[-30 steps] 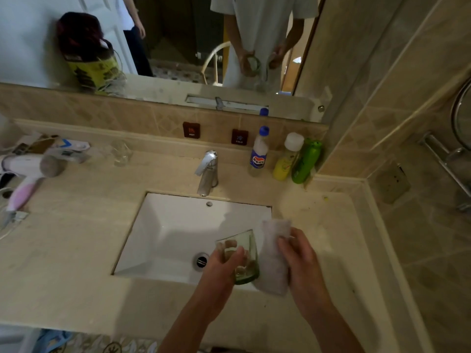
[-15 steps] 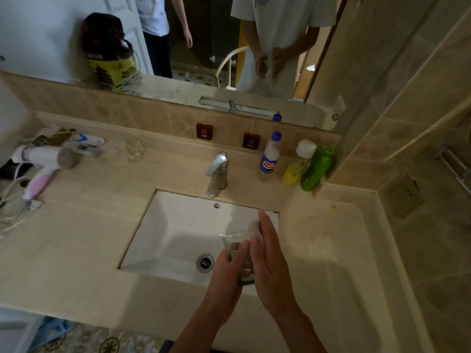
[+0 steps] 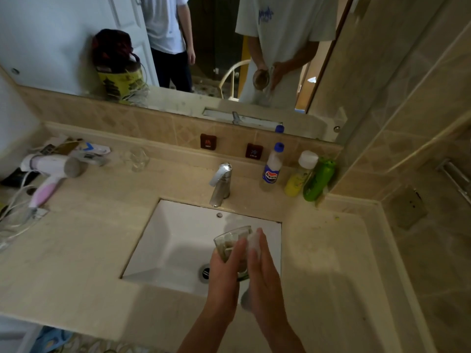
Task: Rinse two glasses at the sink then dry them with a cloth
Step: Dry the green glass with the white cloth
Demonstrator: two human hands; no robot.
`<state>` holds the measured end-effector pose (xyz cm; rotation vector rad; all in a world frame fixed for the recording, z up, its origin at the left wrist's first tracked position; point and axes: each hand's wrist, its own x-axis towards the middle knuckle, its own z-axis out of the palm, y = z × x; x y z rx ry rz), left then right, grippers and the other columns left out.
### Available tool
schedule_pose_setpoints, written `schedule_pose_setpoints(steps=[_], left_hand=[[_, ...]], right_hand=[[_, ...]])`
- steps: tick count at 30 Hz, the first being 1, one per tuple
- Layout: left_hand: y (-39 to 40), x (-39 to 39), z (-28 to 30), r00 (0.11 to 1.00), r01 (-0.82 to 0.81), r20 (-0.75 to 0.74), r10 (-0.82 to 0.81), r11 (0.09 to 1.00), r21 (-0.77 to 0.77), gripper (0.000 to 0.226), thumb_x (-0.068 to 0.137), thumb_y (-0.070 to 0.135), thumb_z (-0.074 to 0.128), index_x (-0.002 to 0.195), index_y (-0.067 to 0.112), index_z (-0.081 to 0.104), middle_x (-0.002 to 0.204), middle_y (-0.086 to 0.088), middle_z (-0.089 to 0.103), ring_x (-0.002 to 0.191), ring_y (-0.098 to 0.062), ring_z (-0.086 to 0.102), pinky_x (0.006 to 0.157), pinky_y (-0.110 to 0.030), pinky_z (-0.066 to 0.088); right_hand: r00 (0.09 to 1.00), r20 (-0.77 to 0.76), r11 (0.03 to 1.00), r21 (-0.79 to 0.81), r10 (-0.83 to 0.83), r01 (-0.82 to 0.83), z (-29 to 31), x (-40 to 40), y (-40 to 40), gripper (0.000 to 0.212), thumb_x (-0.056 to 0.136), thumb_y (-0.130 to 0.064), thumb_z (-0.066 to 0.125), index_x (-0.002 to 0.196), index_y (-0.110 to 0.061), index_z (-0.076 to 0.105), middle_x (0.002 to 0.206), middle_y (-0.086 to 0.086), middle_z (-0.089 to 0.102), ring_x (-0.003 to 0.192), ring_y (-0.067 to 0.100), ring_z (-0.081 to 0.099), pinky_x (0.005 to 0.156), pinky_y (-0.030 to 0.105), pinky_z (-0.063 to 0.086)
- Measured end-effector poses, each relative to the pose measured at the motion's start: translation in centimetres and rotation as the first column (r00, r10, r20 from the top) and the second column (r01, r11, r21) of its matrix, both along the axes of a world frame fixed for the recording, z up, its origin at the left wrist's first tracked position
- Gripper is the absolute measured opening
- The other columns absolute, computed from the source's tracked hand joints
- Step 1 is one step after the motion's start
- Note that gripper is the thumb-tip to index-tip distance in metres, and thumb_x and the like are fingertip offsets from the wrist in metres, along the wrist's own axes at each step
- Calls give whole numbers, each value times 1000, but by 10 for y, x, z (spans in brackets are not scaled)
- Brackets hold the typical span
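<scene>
Over the right side of the white sink (image 3: pixel 163 250), my left hand (image 3: pixel 224 273) grips a clear glass (image 3: pixel 229 240), tilted with its mouth toward the far left. My right hand (image 3: pixel 265 273) presses a white cloth (image 3: pixel 253 244) flat against the glass's right side; most of the cloth is hidden under my palm, and its tail shows below at the wrist. A second clear glass (image 3: pixel 139 159) stands upright on the counter at the back left, near the wall.
A chrome tap (image 3: pixel 221 184) stands behind the basin. Three bottles (image 3: pixel 298 174) crowd the back right corner. A hair dryer (image 3: pixel 49 169) with its cord and small packets lies at the far left. A mirror runs above the tiled backsplash.
My right hand turned from gripping the cloth beside the glass to pressing it flat against the glass. The view shifted slightly, so the sink sits lower and further right.
</scene>
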<state>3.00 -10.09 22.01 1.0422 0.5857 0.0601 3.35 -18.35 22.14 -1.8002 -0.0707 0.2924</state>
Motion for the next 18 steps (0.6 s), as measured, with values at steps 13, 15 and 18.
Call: schedule_pose_setpoints(steps=[13,15,18], left_hand=[[8,1,10,966,248,102,-237,962,-116,44,96,33,64,125,1,62,113,-24,73,107,-36,72,93,-50,58],[10,0,12,961,264,120,-249,955,-137,48,92,31,67,129,1,61,121,-26,71,116,-40,68,102,-55,53],[4,-2,8,972,225,109,-209,961,-161,49,92,31,68,130,0,61,123,-26,71,117,-40,68,104,-54,53]], right_hand=[[998,-1,969,240,-56,55,23,26,-11,42,102,-48,36,144,-49,40,149,-16,48,119,-14,56,84,8,51],[993,-115,920,383,-40,81,22,30,-16,42,104,-46,36,143,-37,47,140,-6,60,117,5,66,84,20,58],[967,-253,870,467,-39,157,17,25,-18,41,105,-43,35,140,-30,53,135,2,65,117,19,68,89,32,60]])
